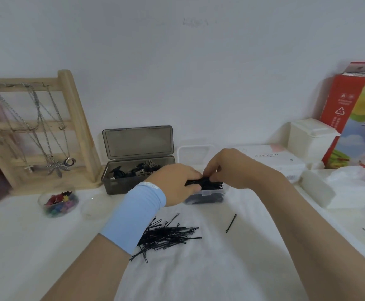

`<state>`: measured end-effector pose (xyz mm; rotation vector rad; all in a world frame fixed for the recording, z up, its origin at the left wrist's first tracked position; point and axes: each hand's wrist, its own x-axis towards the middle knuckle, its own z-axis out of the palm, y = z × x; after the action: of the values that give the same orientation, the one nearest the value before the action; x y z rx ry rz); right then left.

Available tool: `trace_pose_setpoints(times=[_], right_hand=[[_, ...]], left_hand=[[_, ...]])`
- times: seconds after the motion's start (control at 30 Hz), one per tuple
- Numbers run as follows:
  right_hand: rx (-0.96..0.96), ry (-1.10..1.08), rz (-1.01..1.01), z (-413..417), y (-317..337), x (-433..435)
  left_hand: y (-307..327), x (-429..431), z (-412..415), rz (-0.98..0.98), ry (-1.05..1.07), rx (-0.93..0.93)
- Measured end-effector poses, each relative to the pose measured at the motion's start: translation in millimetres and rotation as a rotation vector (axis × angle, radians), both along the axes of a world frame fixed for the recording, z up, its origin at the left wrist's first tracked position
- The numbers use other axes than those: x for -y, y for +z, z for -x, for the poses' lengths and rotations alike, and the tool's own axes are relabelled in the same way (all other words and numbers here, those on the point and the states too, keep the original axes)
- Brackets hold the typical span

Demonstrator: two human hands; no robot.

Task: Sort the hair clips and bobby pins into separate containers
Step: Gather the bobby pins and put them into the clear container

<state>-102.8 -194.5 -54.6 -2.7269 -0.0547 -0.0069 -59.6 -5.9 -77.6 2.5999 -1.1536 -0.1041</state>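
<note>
We find both hands, left hand and right hand, each grip closed on one bundle of bobby pins over the clear box. We judge sorting about half done: a pile and a stray pin remain nearer us than that box; hair clips fill the grey box left of it. The bench is white-covered, against a plain wall.

both hands pinch bobby pin bundle over clear box | left hand | right hand | loose pin pile below left wrist | grey clip box beyond left hand
</note>
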Motion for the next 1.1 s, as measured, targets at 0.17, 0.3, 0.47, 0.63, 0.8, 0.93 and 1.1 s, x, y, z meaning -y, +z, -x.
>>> trace_pose_setpoints(times=[0.17,0.3,0.47,0.63,0.8,0.93,1.1], right_hand=[[0.056,0.024,0.018,18.8,30.7,3.2],[-0.312,0.195,0.009,44.7,38.6,-14.7],[-0.384,0.196,0.256,58.0,20.4,-22.0],[-0.350,0.123,0.454,66.2,1.5,-32.3],[-0.232,0.140,0.469,67.6,-4.7,-48.6],[-0.116,0.197,0.220,58.0,4.9,-74.9],[-0.037,0.284,0.173,43.4,3.3,-97.3]], left_hand=[[5.6,-9.4,5.0,0.081,0.029,-0.004],[10.8,-22.9,16.0,0.204,0.032,0.075],[7.6,-46.0,32.8,0.007,0.040,-0.045],[5.7,-60.5,40.1,-0.230,0.150,-0.115],[6.4,-69.7,45.1,-0.467,0.199,-0.178],[-1.2,-67.8,43.8,-0.360,0.114,-0.178],[7.4,-78.6,35.2,-0.249,0.114,-0.323]])
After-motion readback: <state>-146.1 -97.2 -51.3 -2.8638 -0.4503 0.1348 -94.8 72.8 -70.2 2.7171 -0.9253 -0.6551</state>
